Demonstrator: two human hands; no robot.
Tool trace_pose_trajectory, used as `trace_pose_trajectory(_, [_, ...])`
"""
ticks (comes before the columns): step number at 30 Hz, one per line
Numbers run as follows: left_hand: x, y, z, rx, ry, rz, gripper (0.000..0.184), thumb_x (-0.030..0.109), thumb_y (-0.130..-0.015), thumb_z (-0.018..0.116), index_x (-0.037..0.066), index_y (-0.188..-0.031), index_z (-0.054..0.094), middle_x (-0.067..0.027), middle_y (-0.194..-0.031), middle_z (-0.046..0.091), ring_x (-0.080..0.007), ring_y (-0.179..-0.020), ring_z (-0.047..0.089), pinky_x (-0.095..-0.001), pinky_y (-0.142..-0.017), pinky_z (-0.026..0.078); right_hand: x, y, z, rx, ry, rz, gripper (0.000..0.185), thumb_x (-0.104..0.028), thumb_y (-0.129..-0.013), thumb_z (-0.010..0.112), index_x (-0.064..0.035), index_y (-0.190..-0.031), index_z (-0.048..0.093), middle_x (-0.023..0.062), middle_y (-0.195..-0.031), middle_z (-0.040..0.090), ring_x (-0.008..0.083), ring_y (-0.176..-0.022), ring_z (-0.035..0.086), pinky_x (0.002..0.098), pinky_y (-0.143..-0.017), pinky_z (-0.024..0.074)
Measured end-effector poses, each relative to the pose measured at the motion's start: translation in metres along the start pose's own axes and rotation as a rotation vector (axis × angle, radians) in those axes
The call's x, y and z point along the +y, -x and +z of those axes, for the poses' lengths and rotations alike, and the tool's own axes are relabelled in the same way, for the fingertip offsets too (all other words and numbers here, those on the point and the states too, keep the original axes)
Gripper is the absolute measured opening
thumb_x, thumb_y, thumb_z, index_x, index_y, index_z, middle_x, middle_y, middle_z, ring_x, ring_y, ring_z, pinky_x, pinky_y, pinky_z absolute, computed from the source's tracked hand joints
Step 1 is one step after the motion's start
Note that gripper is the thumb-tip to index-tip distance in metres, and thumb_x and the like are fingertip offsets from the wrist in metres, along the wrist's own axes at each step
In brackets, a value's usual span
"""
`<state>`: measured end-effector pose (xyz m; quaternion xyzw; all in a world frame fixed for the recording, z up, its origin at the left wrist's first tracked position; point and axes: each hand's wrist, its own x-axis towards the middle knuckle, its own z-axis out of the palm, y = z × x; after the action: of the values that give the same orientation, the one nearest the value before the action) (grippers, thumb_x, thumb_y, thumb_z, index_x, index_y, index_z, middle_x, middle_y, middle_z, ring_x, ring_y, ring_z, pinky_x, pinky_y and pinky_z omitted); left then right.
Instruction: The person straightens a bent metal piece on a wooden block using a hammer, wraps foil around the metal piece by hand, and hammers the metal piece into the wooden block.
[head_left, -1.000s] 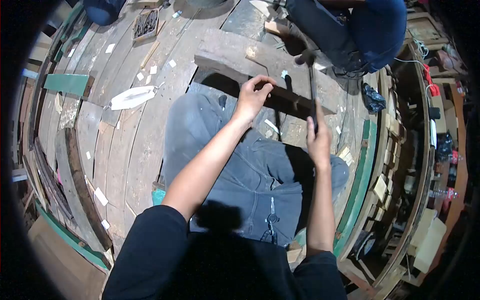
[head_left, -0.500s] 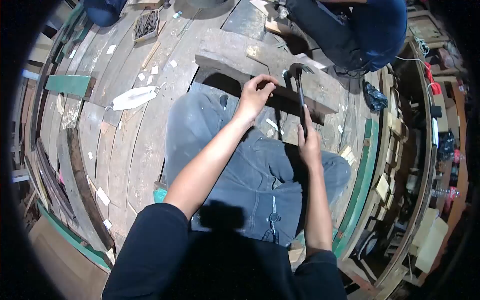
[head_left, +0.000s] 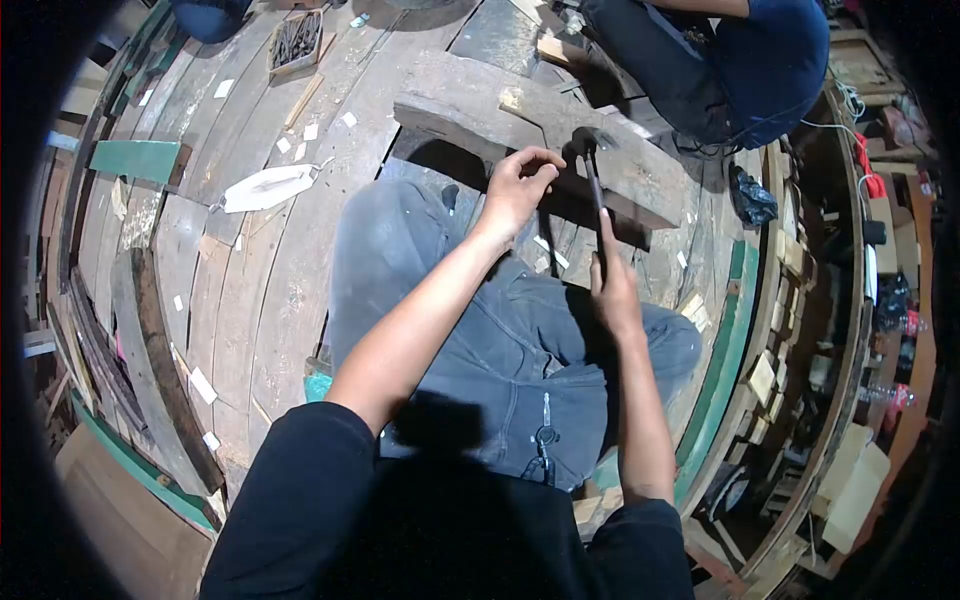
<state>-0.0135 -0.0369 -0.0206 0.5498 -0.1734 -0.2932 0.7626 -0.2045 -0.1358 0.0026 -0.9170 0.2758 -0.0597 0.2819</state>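
Observation:
My right hand is wrapped round the handle of a claw hammer. The hammer's dark head is over the near edge of a thick wooden beam, but I cannot tell whether it touches the wood. Just left of the hammer head, my left hand is held in a pinch, thumb and forefinger close together. Whatever may be between those fingertips is too small to make out. The beam lies across the plank floor in front of my crossed legs.
At the upper left is a box of nails. A white face mask and a green board lie on the planks. Another person sits at the upper right, near a black plastic bag. Wood pieces line the right edge.
The hammer head has swung down and slightly left towards the beam, closer to my left fingertips. My left hand stays almost in place, still pinched.

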Motion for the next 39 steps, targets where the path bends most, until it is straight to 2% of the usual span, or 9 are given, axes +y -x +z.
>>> trace_pose_trajectory(6, [0.006, 0.001, -0.001, 0.000, -0.007, -0.010, 0.011, 0.007, -0.092, 0.059, 0.003, -0.097, 0.068, 0.0022, -0.083, 0.062, -0.0044, -0.073, 0.053, -0.0205, -0.066, 0.043, -0.036, -0.011, -0.043, 0.105, 0.030, 0.130, 0.064, -0.005, -0.096, 0.052, -0.0211, -0.153, 0.027, 0.0294, -0.096, 0.064, 0.0433, -0.084, 0.066, 0.0442, -0.073, 0.0509])
trace_pose_trajectory(7, [0.007, 0.002, -0.002, 0.009, -0.010, -0.007, 0.011, 0.008, -0.092, 0.059, 0.003, -0.097, 0.068, 0.0023, -0.082, 0.062, -0.0044, -0.073, 0.052, -0.0203, -0.066, 0.042, -0.023, -0.014, -0.035, 0.283, 0.056, -0.135, 0.063, -0.007, -0.097, 0.051, -0.0212, -0.153, 0.026, 0.0300, -0.097, 0.063, 0.0456, -0.086, 0.065, 0.0437, -0.072, 0.0513])
trace_pose_trajectory(11, [0.007, 0.001, 0.001, 0.014, 0.045, -0.059, 0.011, 0.008, -0.092, 0.059, 0.004, -0.096, 0.069, 0.0019, -0.084, 0.063, -0.0048, -0.073, 0.053, -0.0202, -0.066, 0.043, -0.021, -0.012, -0.014, 0.242, -0.036, 0.077, 0.063, -0.008, -0.097, 0.050, -0.0217, -0.153, 0.026, 0.0317, -0.106, 0.062, 0.0469, -0.091, 0.064, 0.0439, -0.073, 0.0516])
trace_pose_trajectory(12, [0.005, 0.001, 0.000, 0.004, 0.014, -0.015, 0.011, 0.008, -0.091, 0.059, 0.004, -0.096, 0.069, 0.0020, -0.084, 0.062, -0.0048, -0.073, 0.053, -0.0200, -0.065, 0.043, -0.003, -0.015, 0.003, 0.359, 0.051, -0.220, 0.066, -0.006, -0.096, 0.051, -0.0222, -0.154, 0.025, 0.0317, -0.105, 0.062, 0.0465, -0.088, 0.064, 0.0447, -0.074, 0.0508])
trace_pose_trajectory(19, [0.008, 0.003, -0.002, 0.024, 0.050, -0.047, 0.012, 0.008, -0.091, 0.059, 0.004, -0.096, 0.069, 0.0023, -0.084, 0.063, -0.0053, -0.073, 0.053, -0.0204, -0.066, 0.043, 0.004, -0.011, 0.000, 0.143, -0.093, 0.140, 0.059, -0.012, -0.099, 0.048, -0.0220, -0.153, 0.028, 0.0298, -0.106, 0.063, 0.0392, -0.092, 0.068, 0.0428, -0.078, 0.0505])
trace_pose_trajectory(22, [0.004, 0.003, -0.002, 0.013, 0.015, -0.026, 0.012, 0.008, -0.092, 0.059, 0.004, -0.098, 0.068, 0.0019, -0.084, 0.062, -0.0055, -0.073, 0.054, -0.0206, -0.067, 0.044, -0.009, -0.013, -0.015, 0.327, 0.002, -0.098, 0.059, -0.010, -0.099, 0.049, -0.0220, -0.153, 0.029, 0.0273, -0.121, 0.061, 0.0317, -0.095, 0.068, 0.0382, -0.082, 0.0505])
trace_pose_trajectory(24, [0.002, 0.000, 0.000, -0.007, 0.032, -0.018, 0.011, 0.008, -0.091, 0.059, 0.004, -0.098, 0.067, 0.0019, -0.084, 0.063, -0.0053, -0.073, 0.053, -0.0203, -0.067, 0.044, -0.033, -0.009, -0.030, 0.258, -0.049, 0.126, 0.059, -0.010, -0.099, 0.050, -0.0221, -0.152, 0.030, 0.0261, -0.124, 0.060, 0.0326, -0.096, 0.069, 0.0380, -0.081, 0.0510])
trace_pose_trajectory(37, [0.005, 0.004, 0.001, -0.029, 0.002, 0.021, 0.012, 0.007, -0.091, 0.060, 0.002, -0.098, 0.068, 0.0015, -0.083, 0.063, -0.0056, -0.074, 0.054, -0.0211, -0.068, 0.043, -0.003, -0.015, 0.002, 0.253, 0.012, -0.178, 0.066, -0.005, -0.093, 0.054, -0.0220, -0.152, 0.030, 0.0284, -0.095, 0.061, 0.0390, -0.077, 0.065, 0.0402, -0.072, 0.0503])
trace_pose_trajectory(39, [0.007, 0.007, -0.001, -0.005, -0.030, -0.009, 0.012, 0.006, -0.091, 0.060, 0.002, -0.098, 0.068, 0.0019, -0.081, 0.062, -0.0052, -0.073, 0.054, -0.0208, -0.066, 0.043, -0.019, -0.007, -0.020, 0.152, -0.058, 0.068, 0.063, -0.007, -0.095, 0.054, -0.0216, -0.151, 0.032, 0.0308, -0.106, 0.062, 0.0413, -0.086, 0.067, 0.0414, -0.071, 0.0516])
